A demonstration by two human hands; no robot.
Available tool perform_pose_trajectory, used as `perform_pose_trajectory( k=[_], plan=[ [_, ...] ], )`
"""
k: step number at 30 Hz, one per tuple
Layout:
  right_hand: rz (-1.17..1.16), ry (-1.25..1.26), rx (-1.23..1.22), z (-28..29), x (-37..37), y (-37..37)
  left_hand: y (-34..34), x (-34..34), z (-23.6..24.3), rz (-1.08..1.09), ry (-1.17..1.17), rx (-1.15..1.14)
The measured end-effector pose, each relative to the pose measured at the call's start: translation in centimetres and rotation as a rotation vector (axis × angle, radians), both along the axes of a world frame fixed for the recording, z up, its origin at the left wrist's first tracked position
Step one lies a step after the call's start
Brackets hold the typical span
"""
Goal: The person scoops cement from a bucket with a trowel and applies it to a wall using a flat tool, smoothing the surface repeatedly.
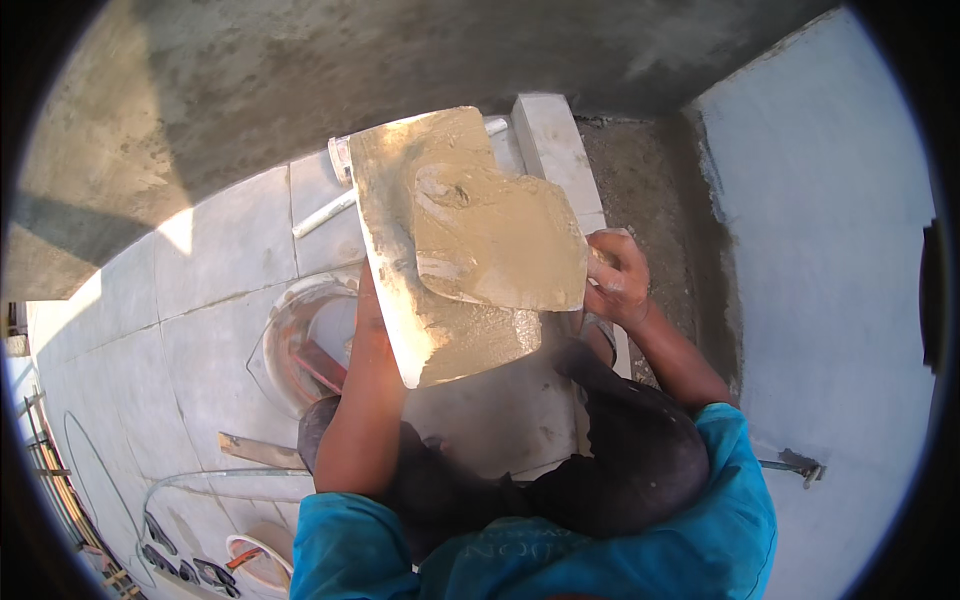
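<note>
A rectangular mortar board (pixel 400 190), smeared with wet tan mortar, is raised in front of me. My left hand (pixel 366 305) reaches under its left edge and holds it up; most of that hand is hidden by the board. A flat trowel (pixel 500 240) loaded with mortar lies on the board's right half. My right hand (pixel 618 280) grips the trowel's handle at the board's right edge. My knees in dark trousers (pixel 620 440) are bent below.
A round bucket (pixel 285 345) with a red-handled tool inside stands on the tiled floor (pixel 210 260) at the left. Behind it lie a white pipe (pixel 322 213) and a pale stone block (pixel 553 150). A smooth grey plastered wall (pixel 830 250) rises at the right.
</note>
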State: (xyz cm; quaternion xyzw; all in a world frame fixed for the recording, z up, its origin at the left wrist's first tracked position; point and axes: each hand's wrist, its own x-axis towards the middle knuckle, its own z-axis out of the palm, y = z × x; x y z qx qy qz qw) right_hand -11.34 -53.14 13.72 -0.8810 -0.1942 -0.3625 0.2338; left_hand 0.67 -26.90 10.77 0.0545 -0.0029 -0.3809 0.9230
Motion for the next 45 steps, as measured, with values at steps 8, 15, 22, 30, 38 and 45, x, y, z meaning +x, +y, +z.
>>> perform_pose_trajectory(
  k=[8, 15, 22, 30, 38, 45],
  plan=[
    [-0.100, 0.052, -0.112, -0.9, -5.1, -2.9, -1.7, -1.1, -0.1, -0.014, 0.029, -0.027],
    [-0.204, 0.143, -0.143, -1.2, -8.5, -4.7, -0.3, 0.0, -0.3, 0.028, -0.029, -0.074],
    [0.134, 0.584, 0.838, 3.4, -6.6, -2.0, 1.1, 0.6, 0.9, 0.004, -0.111, -0.093],
    [0.454, 1.263, 1.188, 5.8, -0.9, -2.6, -1.0, -1.5, 1.0, -0.040, -0.074, -0.108],
    [0.189, 1.505, 0.989, 5.1, -5.4, -6.1, 1.4, 0.1, 1.1, 0.037, -0.134, -0.156],
    [-0.225, 0.860, 0.054, 1.4, -0.6, -1.3, 3.5, 1.8, 0.4, 0.161, -0.137, -0.039]
  ],
)
